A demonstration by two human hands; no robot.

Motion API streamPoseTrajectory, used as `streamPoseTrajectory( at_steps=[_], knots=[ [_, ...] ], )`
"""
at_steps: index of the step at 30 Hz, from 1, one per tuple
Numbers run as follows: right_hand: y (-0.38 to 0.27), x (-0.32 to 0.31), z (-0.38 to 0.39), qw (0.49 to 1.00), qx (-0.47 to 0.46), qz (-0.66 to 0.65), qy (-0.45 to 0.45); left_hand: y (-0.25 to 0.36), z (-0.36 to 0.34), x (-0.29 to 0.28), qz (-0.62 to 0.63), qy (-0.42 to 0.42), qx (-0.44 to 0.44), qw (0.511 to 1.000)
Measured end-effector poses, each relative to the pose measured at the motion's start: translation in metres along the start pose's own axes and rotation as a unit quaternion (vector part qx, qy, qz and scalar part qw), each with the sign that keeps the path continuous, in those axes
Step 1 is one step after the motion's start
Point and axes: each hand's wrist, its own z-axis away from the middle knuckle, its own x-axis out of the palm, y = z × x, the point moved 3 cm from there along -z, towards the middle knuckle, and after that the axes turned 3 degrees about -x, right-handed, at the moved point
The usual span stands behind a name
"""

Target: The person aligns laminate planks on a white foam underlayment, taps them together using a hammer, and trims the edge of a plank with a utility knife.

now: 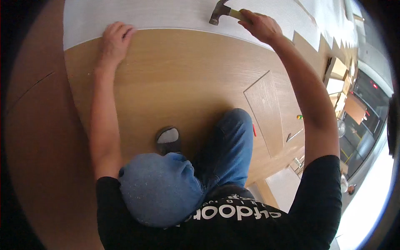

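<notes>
Over the white sheet [166, 13], I am seeing the hammer [225, 10] in the right hand [260, 26], whose fingers are wrapping round its handle. Its long axis is running roughly along the sheet's near edge, head pointing left, striking face turning toward that edge. Farther left along the edge, the left hand [115, 41] is curling its fingers; I am not making out whether they are pinching anything.
</notes>
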Motion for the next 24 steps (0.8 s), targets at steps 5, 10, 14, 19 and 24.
streamPoseTrajectory(
  at_steps=[5, 10, 14, 19, 24],
  knots=[
    [0.017, 0.000, 0.004, 0.999, -0.045, 0.016, 0.000, 0.051, -0.011, 0.021, 0.004, -0.032, -0.037, 0.999],
    [0.008, -0.008, -0.001, 0.991, -0.061, -0.003, -0.119, 0.050, -0.012, 0.021, -0.005, -0.056, -0.031, 0.998],
    [0.009, -0.019, -0.002, 0.989, -0.012, -0.019, -0.145, 0.052, -0.009, 0.022, -0.024, -0.041, -0.004, 0.999],
    [0.008, -0.004, 0.006, 0.989, -0.044, -0.030, -0.135, 0.052, -0.007, 0.021, -0.032, -0.069, -0.018, 0.997],
    [0.014, 0.008, 0.011, 0.993, -0.050, -0.056, -0.095, 0.046, -0.007, 0.026, -0.047, -0.074, -0.027, 0.996]
  ],
)
